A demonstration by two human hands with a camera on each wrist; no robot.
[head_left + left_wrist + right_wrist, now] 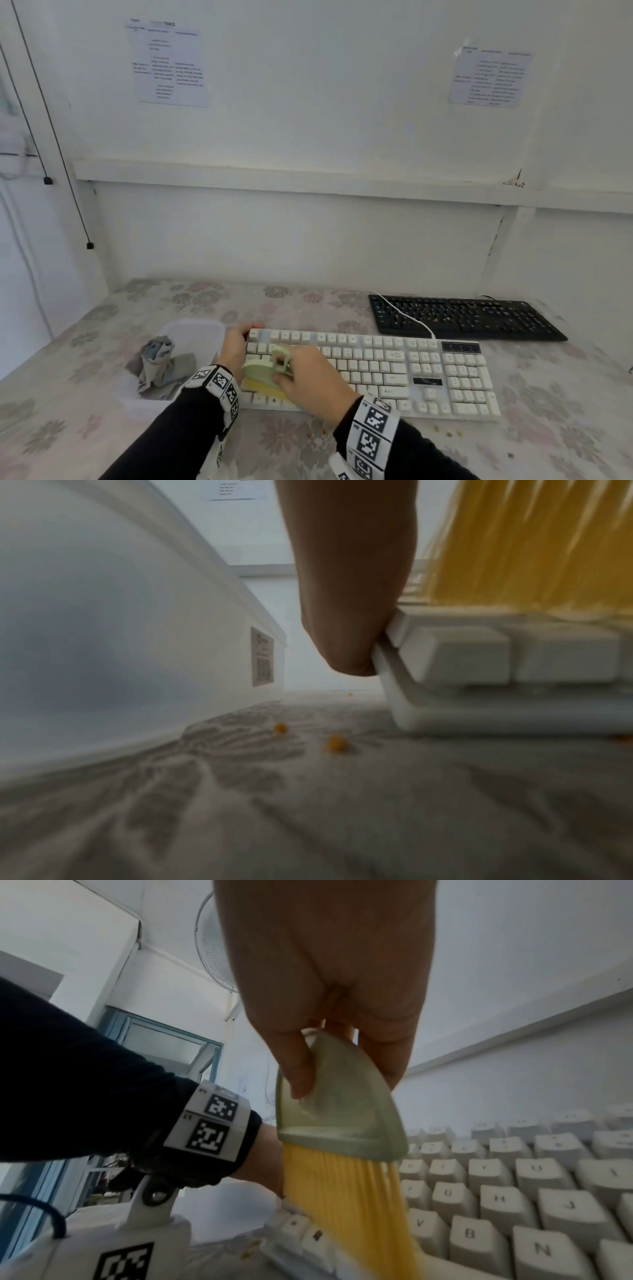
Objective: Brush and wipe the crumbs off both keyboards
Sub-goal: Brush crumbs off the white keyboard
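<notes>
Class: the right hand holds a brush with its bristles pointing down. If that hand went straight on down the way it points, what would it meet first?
The brush in the right hand would press harder into the white keyboard at its left end; the yellow bristles already seem to touch the keys.

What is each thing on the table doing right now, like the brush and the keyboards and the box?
Brush: held by the right hand, yellow bristles on the white keys.
White keyboard: flat, steadied at its left end by the left hand.
Black keyboard: untouched, crumbs on its keys.
Plastic box: open, grey cloth crumpled inside.
Crumbs: loose on the tablecloth.
</notes>
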